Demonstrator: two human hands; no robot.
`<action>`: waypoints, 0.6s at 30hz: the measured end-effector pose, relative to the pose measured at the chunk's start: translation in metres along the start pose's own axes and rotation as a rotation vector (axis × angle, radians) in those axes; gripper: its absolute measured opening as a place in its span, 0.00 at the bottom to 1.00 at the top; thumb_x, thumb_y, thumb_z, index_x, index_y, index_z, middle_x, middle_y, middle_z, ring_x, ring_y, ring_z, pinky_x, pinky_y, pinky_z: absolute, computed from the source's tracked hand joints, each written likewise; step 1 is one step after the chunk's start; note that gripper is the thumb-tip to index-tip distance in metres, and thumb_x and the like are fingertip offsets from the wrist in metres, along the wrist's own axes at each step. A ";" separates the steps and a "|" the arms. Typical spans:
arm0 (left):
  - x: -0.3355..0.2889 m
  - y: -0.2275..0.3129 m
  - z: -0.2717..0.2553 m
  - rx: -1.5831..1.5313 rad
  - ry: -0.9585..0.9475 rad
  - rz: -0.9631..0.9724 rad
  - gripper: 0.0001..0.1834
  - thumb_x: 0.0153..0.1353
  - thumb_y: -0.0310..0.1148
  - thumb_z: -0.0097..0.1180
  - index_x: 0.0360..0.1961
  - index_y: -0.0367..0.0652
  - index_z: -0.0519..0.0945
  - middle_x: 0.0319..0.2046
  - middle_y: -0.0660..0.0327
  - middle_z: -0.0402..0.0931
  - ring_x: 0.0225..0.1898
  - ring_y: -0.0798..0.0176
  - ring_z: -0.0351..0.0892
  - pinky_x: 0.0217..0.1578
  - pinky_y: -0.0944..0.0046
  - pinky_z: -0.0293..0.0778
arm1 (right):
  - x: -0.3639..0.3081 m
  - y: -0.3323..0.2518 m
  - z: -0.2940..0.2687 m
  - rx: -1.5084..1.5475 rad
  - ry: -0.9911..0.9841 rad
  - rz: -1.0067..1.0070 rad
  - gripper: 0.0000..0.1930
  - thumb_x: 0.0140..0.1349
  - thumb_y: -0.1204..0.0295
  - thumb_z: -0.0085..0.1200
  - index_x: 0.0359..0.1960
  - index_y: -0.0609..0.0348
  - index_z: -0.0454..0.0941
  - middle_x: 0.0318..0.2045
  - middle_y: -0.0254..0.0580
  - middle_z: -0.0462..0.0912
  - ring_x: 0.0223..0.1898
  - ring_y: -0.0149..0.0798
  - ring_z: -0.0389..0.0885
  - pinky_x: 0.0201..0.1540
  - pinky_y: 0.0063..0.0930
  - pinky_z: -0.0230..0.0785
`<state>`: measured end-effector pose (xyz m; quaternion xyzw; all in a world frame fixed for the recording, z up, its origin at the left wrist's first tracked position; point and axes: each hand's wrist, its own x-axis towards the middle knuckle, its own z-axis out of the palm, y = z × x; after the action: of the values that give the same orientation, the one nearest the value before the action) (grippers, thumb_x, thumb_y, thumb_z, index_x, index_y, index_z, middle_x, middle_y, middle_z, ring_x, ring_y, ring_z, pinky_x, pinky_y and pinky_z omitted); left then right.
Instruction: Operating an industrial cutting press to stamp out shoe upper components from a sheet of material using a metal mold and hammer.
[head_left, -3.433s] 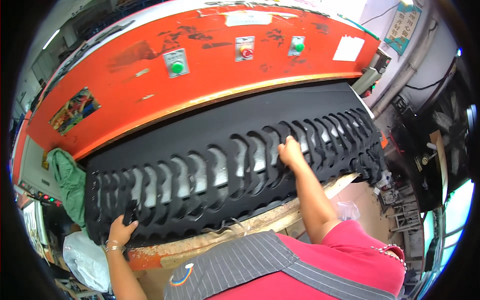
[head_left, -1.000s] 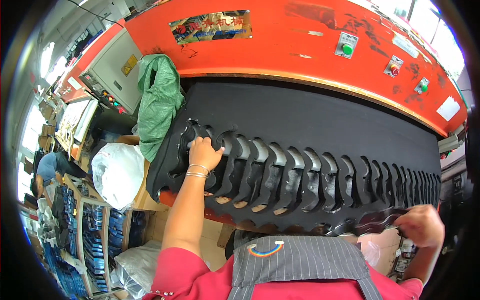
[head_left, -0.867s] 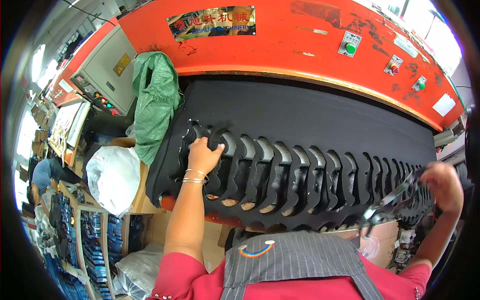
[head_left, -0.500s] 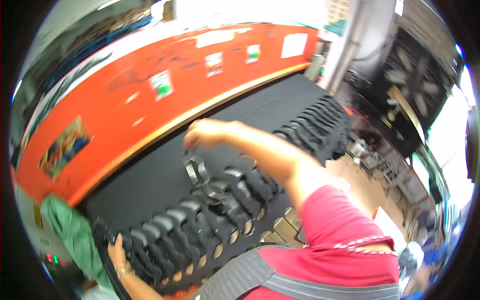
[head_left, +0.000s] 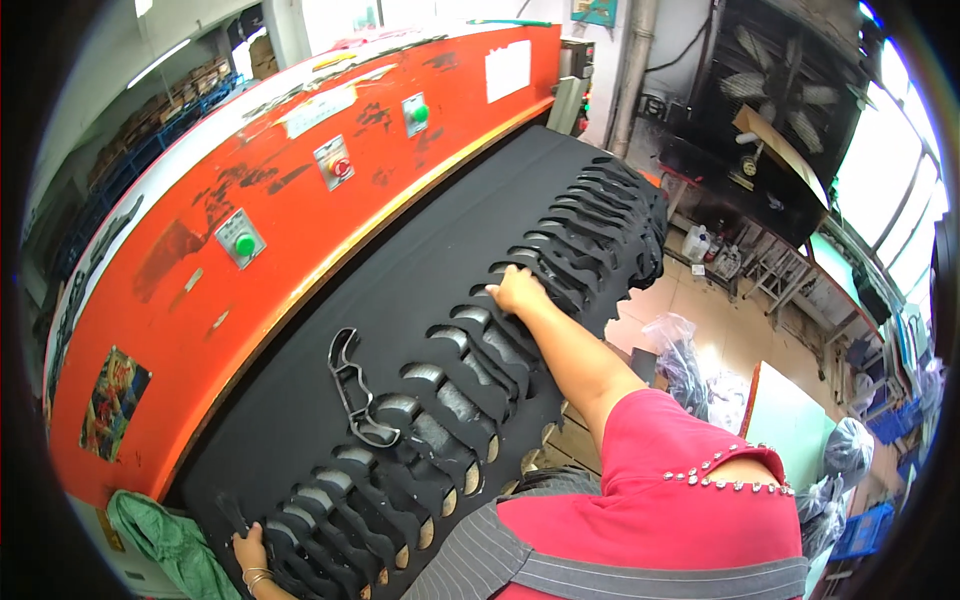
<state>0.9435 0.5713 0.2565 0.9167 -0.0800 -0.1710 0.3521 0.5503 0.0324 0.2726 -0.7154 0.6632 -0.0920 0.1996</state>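
At lower left, left hand (head_left: pixel 250 548): over the lower left end of the black sheet, pointing up the frame; bangles at wrist; short run of forearm, slanting to the lower edge.
Left fingers: partly hidden; cannot tell whether spread or pinching.
Dark strip (head_left: pixel 232 512): just above the left fingertips; too blurred to tell if held.
Black sheet (head_left: pixel 290 420): flat; plain band beside the orange machine (head_left: pixel 300 220), openings along its other side.
Wavy metal frame (head_left: pixel 350 371): left of centre, lying on the black sheet, apart from both hands; narrow closed outline with a crossbar.
Its long axis: steep, upper left to lower right; lower end at the border of the openings.
From left fingers: metal frame lies above and to the right.
From right fingers: metal frame lies below and to the left.
Nearer hand: about even in the picture; no clear call.
Row of openings (head_left: pixel 455 400): runs lower left to upper right; single openings slant upper left to lower right, flatter than the metal frame.
Right hand (head_left: pixel 518 290): just right of centre, at the upper border of the row; contact with the sheet not certain.
Right fingers: one digit stands off to the left, others bunched; cannot tell whether anything is pinched.
Right forearm (head_left: pixel 580 365): long diagonal down to the red sleeve (head_left: pixel 670 440), lower right; wrist nearly in line.
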 end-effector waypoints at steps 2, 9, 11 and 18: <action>-0.013 0.006 0.005 0.511 0.169 0.022 0.37 0.56 0.46 0.58 0.56 0.24 0.66 0.52 0.31 0.69 0.56 0.35 0.68 0.56 0.51 0.65 | 0.003 0.005 0.006 0.141 -0.136 0.005 0.36 0.63 0.52 0.50 0.64 0.64 0.53 0.55 0.67 0.71 0.58 0.61 0.70 0.60 0.50 0.61; -0.039 0.019 0.014 0.553 0.217 0.010 0.37 0.59 0.51 0.54 0.57 0.27 0.65 0.51 0.34 0.72 0.54 0.36 0.71 0.55 0.50 0.66 | 0.014 0.017 0.008 -0.016 -0.115 -0.175 0.28 0.64 0.52 0.48 0.59 0.56 0.62 0.50 0.61 0.77 0.53 0.57 0.75 0.54 0.47 0.66; -0.044 0.013 0.011 0.590 0.217 0.022 0.36 0.61 0.53 0.51 0.57 0.30 0.65 0.49 0.36 0.73 0.52 0.36 0.73 0.53 0.47 0.68 | 0.018 0.018 0.006 -0.058 -0.086 -0.225 0.27 0.64 0.52 0.49 0.57 0.56 0.63 0.48 0.62 0.77 0.51 0.57 0.76 0.51 0.47 0.69; -0.077 0.015 0.032 0.542 0.258 0.040 0.34 0.61 0.55 0.49 0.52 0.31 0.68 0.49 0.36 0.73 0.52 0.35 0.72 0.52 0.44 0.67 | 0.022 0.028 0.006 -0.104 -0.091 -0.122 0.31 0.66 0.53 0.45 0.66 0.51 0.55 0.52 0.63 0.74 0.56 0.57 0.73 0.57 0.47 0.65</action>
<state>0.8597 0.5608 0.2644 0.9897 -0.0953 -0.0186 0.1050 0.5290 0.0103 0.2530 -0.7673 0.6126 -0.0368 0.1862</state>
